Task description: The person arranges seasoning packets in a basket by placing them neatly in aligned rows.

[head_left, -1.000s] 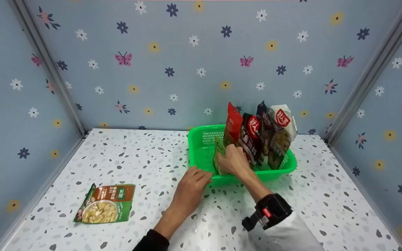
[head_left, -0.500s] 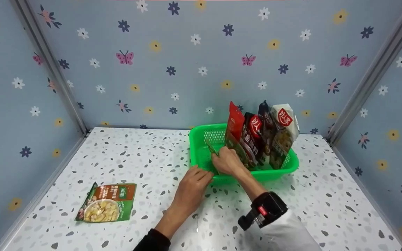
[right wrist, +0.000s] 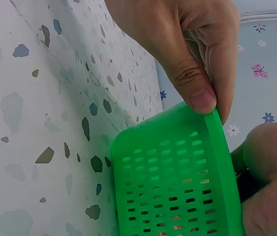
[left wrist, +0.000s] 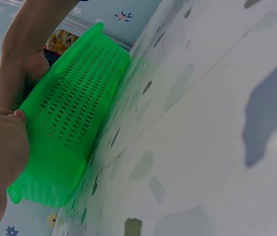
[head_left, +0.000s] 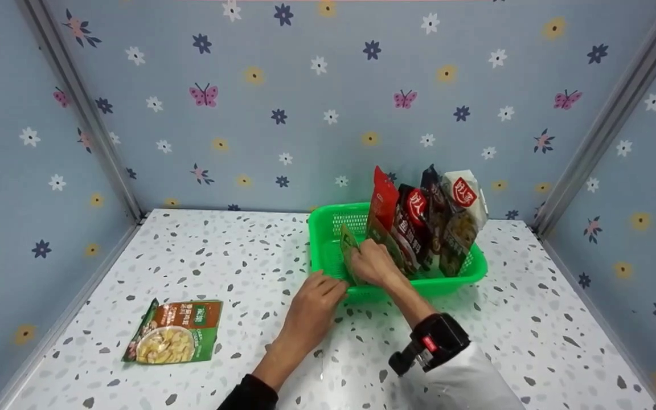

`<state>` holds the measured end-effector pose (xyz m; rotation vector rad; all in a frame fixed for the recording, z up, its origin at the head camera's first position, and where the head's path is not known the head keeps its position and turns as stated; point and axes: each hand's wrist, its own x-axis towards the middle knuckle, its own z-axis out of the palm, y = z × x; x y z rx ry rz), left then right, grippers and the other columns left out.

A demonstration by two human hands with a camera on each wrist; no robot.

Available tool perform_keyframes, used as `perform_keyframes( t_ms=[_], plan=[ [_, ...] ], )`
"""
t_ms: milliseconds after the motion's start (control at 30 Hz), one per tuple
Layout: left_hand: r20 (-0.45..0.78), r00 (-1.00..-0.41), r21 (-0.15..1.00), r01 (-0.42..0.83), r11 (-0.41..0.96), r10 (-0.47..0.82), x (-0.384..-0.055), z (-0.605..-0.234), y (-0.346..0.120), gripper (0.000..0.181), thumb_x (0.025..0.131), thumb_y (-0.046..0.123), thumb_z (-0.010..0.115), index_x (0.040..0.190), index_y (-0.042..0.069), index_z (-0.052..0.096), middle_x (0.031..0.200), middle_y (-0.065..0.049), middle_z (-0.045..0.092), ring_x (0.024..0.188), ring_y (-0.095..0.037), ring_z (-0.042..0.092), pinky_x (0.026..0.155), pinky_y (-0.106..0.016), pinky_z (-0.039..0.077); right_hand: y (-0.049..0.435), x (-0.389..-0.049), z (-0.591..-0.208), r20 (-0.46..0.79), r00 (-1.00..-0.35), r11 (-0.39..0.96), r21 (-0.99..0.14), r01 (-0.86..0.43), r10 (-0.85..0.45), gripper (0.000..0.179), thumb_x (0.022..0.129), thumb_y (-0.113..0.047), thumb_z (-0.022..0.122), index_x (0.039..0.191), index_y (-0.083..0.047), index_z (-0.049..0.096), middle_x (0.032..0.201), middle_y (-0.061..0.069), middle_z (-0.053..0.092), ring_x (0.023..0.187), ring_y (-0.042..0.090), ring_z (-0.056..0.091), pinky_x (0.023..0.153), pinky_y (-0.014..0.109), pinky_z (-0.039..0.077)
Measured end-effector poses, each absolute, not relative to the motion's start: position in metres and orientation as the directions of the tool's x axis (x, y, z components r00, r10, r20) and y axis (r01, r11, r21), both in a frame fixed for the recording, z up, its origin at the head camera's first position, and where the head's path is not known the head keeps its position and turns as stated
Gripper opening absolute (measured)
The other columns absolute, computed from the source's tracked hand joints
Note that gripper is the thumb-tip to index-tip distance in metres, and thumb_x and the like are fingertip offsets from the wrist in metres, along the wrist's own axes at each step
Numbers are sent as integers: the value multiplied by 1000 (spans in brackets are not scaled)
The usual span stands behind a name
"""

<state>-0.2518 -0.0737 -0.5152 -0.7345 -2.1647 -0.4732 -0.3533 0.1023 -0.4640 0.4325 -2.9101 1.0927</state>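
Observation:
My left hand (head_left: 315, 302) pinches the rim of a green plastic basket (head_left: 321, 228) at its near left corner. In the right wrist view the left thumb (right wrist: 202, 100) lies over that rim. My right hand (head_left: 374, 264) reaches down into the basket and holds a thin green packet (head_left: 347, 245) that stands on edge; its fingertips are hidden behind the hand. Right of it, a red-topped pouch (head_left: 383, 199), a dark pouch with a red label (head_left: 410, 222), another dark pouch (head_left: 433, 196) and a white-topped pouch (head_left: 464, 208) stand upright in a row.
A green and brown food packet (head_left: 177, 333) lies flat on the speckled white table (head_left: 231, 256) at the left. Blue flowered panels (head_left: 305, 102) enclose the table at the back and both sides. The basket stands near the back panel.
The right hand has shifted slightly left inside the basket, bringing the thin green packet away from the red-topped pouch. The packet tilted left, then came more upright. The left hand stays on the rim.

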Motion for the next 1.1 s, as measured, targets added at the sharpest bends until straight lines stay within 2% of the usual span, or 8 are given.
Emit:
perform_keyframes(
  t_ms=[133,267,533,700,867,1100],
  plan=[
    [779,-524,97,643,760,345,-252,-515,-74,20,91,9,92,110,11,85,103,-1,86,104,-21,78,114,-48,63,106,-355,-464,144,-969,714,-656,-245,-200,47,113,-19,46,67,-19,44,58,-4,37,48,16,35,49,32,32],
    [775,-529,111,652,750,345,-252,-515,-75,21,91,9,91,112,11,85,105,-1,87,104,-21,78,114,-50,64,113,-368,-474,101,-981,718,-670,-191,-167,46,111,-18,45,65,-22,43,54,-6,37,47,15,34,49,31,32],
    [778,-527,107,647,755,341,-252,-515,-75,23,91,10,92,112,11,84,104,-1,86,104,-21,77,115,-48,63,105,-332,-434,37,-990,738,-662,-128,-138,47,110,-18,53,65,-20,41,57,-5,33,53,15,31,54,31,29],
    [779,-528,105,642,759,339,-252,-516,-74,21,91,9,91,111,12,84,103,0,86,102,-20,77,115,-47,63,105,-329,-431,19,-991,759,-642,-114,-133,46,111,-23,58,68,-20,41,60,-4,30,56,16,29,57,33,27],
    [765,-548,114,633,766,339,-251,-516,-74,20,92,10,91,111,11,84,105,-1,87,104,-20,78,117,-47,62,106,-328,-432,53,-987,758,-634,-150,-151,44,106,-23,60,66,-20,40,59,-5,30,55,15,28,55,31,27],
    [764,-549,121,638,760,339,-250,-515,-74,20,94,12,89,113,12,85,106,0,87,104,-20,78,117,-48,63,107,-327,-430,128,-978,786,-582,-208,-165,44,96,-3,60,68,-20,31,64,-6,22,58,14,23,55,31,22]
  ],
)
